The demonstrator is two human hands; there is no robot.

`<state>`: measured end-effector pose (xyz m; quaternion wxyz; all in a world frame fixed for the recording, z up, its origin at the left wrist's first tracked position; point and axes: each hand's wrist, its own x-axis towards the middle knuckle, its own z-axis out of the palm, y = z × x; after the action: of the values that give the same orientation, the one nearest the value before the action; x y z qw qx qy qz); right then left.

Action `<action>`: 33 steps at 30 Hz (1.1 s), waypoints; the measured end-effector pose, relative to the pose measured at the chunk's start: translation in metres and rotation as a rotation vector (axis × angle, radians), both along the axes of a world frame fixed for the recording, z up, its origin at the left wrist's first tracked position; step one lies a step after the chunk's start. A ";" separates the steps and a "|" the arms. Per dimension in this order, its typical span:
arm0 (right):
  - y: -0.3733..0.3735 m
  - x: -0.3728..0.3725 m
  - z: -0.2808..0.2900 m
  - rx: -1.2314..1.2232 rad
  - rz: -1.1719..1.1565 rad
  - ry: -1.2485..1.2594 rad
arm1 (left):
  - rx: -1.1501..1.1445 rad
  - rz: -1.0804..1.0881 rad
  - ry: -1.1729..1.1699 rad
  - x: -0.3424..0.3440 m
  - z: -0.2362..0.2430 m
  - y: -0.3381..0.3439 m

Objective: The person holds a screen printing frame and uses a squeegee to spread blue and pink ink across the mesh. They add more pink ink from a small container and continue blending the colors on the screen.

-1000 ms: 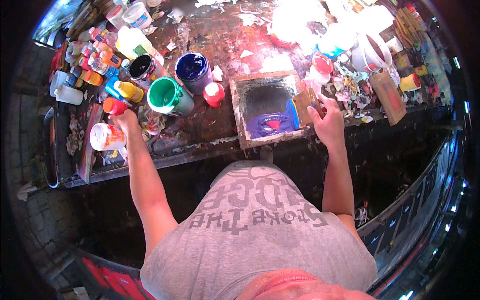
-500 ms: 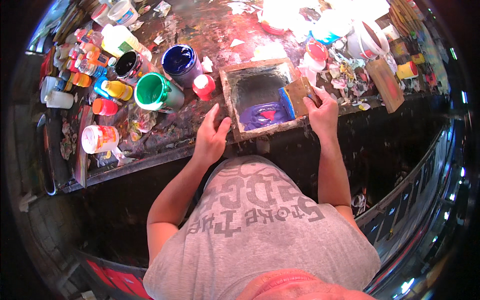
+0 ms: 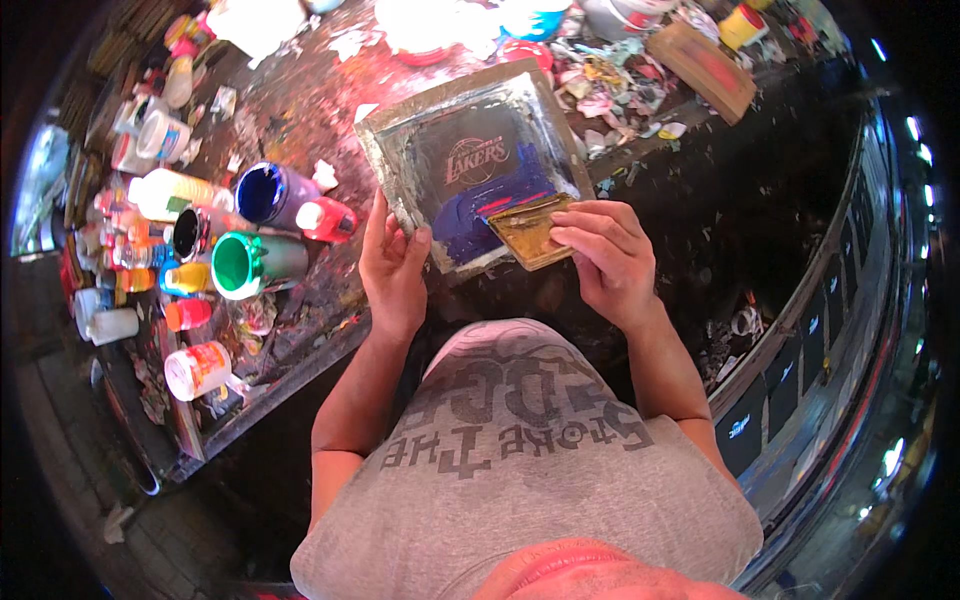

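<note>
A wooden screen-printing frame [image 3: 398, 108] is tilted, its lower part reaching over the table's front edge. Its mesh carries a round printed design, with purple-blue ink [image 3: 470, 218] smeared below it and a little red in the ink. My left hand [image 3: 393, 275] is closed on the frame's left side, fingers along the outer edge and thumb toward the near corner. Between the thumb and fingers of my right hand [image 3: 612, 258] is a squeegee [image 3: 532, 236] with a worn yellow-brown wooden handle. It leans into the frame's near right part, and its blade edge is mostly hidden.
Left of the frame stand a dark blue ink jar [image 3: 266, 195], a green ink jar [image 3: 240, 266], a red-capped bottle [image 3: 328, 220] and several smaller bottles. Crumpled scraps [image 3: 610, 88] and a wooden block [image 3: 702, 70] lie at the far right. A white tub [image 3: 197, 371] sits near the table's front edge.
My left hand has taken hold of the frame, which now sits tilted and nearer me. The squeegee has turned and the ink is spread across the mesh. The view has swung round.
</note>
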<state>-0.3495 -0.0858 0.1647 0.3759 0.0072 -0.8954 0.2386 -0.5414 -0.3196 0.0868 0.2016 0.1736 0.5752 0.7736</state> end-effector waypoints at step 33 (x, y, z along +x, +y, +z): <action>0.191 0.367 0.006 0.171 -1.104 -0.070 | 0.053 -1.066 0.018 0.316 0.026 0.519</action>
<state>0.0174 0.1056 0.1709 0.4132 -0.4401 -0.7944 -0.0670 -0.2252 0.1990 0.1131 0.5573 0.4531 0.3894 0.5766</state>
